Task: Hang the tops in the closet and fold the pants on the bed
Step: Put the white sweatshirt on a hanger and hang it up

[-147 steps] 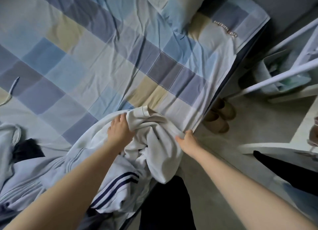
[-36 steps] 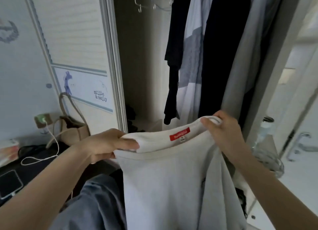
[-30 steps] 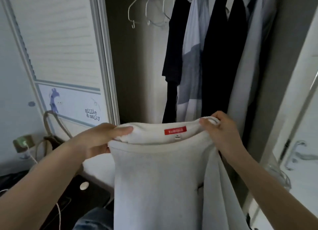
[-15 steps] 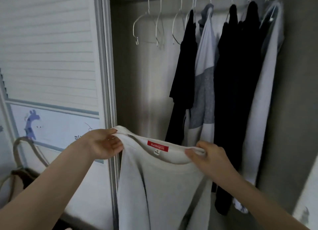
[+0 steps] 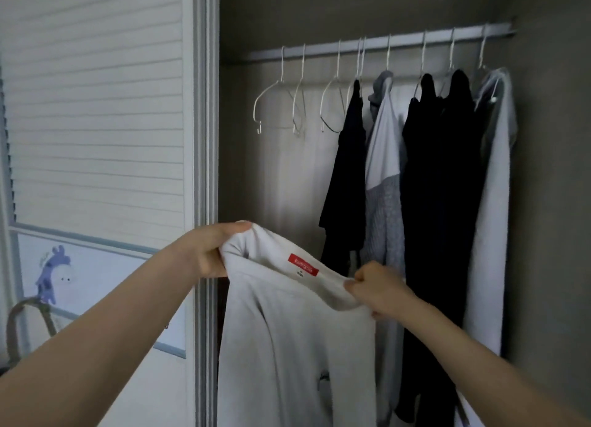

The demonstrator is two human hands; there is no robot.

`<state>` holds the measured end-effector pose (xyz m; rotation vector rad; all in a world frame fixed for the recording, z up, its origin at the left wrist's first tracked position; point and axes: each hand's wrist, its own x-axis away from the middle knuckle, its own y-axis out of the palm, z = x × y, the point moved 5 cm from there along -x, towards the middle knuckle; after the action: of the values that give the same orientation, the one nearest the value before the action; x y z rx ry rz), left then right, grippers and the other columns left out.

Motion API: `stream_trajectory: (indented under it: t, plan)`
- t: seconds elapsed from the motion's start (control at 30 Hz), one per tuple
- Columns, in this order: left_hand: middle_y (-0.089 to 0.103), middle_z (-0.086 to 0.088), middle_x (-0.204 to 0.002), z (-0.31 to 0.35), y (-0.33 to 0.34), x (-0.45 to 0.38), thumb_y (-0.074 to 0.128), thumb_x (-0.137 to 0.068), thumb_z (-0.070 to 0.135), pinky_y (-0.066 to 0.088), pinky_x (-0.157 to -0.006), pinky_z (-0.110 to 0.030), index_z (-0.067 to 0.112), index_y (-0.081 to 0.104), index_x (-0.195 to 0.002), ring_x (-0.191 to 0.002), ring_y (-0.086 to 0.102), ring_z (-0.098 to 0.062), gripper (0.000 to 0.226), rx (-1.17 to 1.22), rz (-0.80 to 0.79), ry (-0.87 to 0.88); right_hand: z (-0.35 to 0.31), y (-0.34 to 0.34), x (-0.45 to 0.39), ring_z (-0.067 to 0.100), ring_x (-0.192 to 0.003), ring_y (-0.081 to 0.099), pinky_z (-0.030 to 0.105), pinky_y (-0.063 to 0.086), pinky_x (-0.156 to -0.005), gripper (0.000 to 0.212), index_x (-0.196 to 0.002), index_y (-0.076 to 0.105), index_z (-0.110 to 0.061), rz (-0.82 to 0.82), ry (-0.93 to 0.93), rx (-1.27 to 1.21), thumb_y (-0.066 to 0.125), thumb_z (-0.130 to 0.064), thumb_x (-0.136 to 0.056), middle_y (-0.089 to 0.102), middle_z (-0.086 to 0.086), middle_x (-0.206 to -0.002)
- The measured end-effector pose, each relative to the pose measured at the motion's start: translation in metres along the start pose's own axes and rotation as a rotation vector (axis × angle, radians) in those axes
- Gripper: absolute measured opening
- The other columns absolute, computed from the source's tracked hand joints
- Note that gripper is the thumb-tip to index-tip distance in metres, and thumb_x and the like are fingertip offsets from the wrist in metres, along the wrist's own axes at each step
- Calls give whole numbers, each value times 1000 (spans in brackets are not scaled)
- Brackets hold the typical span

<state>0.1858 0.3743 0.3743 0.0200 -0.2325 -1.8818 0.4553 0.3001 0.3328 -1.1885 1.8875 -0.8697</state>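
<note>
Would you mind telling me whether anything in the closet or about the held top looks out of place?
Nothing stands out. Both hands, left hand and right hand, hold the white top by its collar; empty hangers hang on the rail.

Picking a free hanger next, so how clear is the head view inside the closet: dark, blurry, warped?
Head view: the closet interior is dim, yet the empty white hangers stand out against the lit back panel; the dark tops merge into one mass; the right hand is slightly motion-blurred; the rail tilts from wide-angle distortion.
</note>
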Motion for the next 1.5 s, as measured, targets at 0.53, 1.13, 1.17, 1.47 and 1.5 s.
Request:
stream_trajectory:
  t: [0.53,1.13,1.17,1.47,1.5]
  plan:
    - [69,-18,-101,69,37,-22,72,-86,20,56,-83,-42,5,70,-95,-94,66,-35,17,-278,127,427,-192,-164,-106,35,-99,61,27,38,-65,24,-110,52,6,640,-381,4,53,-12,-93,59,24,-113]
    - [69,-22,-93,69,37,-49,71,-87,18,55,-88,-48,-1,71,-90,-91,66,-39,19,-343,172,499,-199,-219,-169,35,-106,47,35,37,-76,37,-122,43,11,991,-354,777,44,6,-86,47,25,-118]
    - [69,-22,-93,70,37,-52,71,-86,18,54,-88,-48,-2,71,-90,-92,66,-39,19,-338,173,501,-205,-220,-176,37,-110,47,37,41,-82,40,-127,37,14,964,-353,782,40,9,-87,46,29,-121]
    - [69,-20,-89,67,34,-68,72,-85,18,53,-85,-45,-3,71,-88,-85,65,-34,21,-334,216,489,-188,-223,-224,43,-114,46,41,39,-87,36,-127,54,0,769,-56,939,40,-1,-93,54,26,-124]
    - [69,-21,-89,67,34,-69,72,-86,18,53,-86,-46,-3,71,-90,-85,65,-35,22,-335,225,488,-185,-227,-227,40,-112,47,40,37,-88,35,-125,56,-1,780,-47,943,41,-1,-93,55,25,-123]
